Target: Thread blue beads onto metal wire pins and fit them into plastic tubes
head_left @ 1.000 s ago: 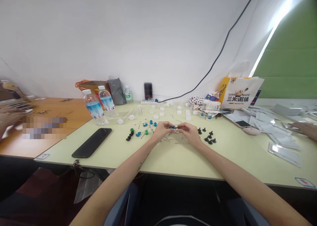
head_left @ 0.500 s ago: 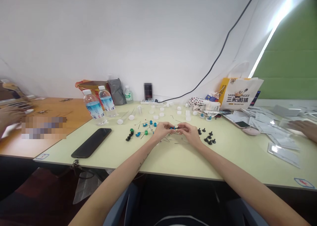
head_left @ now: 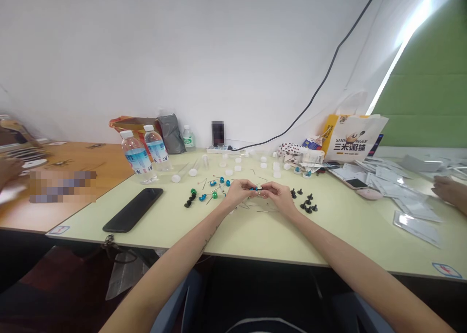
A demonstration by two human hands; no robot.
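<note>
Over the middle of the table, my left hand (head_left: 240, 193) pinches a small blue piece (head_left: 253, 189) between thumb and fingertips. My right hand (head_left: 278, 195) faces it, fingers closed on a small black piece (head_left: 259, 189) that meets the blue one; whether the two are joined I cannot tell. Left of my hands lie loose blue pieces (head_left: 222, 180), green pieces (head_left: 215, 195) and a row of black pieces (head_left: 190, 199). Thin metal rods (head_left: 268, 211) are scattered below and around my fingers. Several black knob-like parts with stems (head_left: 308, 208) lie to the right.
A black phone (head_left: 134, 210) and two water bottles (head_left: 139, 163) stand or lie at left. Clear tubes with white caps (head_left: 176, 178) line the back. White packets (head_left: 416, 227), a paper bag (head_left: 350, 140) and another person's hand (head_left: 449, 189) are at right. A cable (head_left: 321, 89) hangs along the wall.
My hands stay nearly in place, still on the small blue and black pieces. At the right, the other person's hand has drawn back from the packets; the hand at far left has also shifted outward.
</note>
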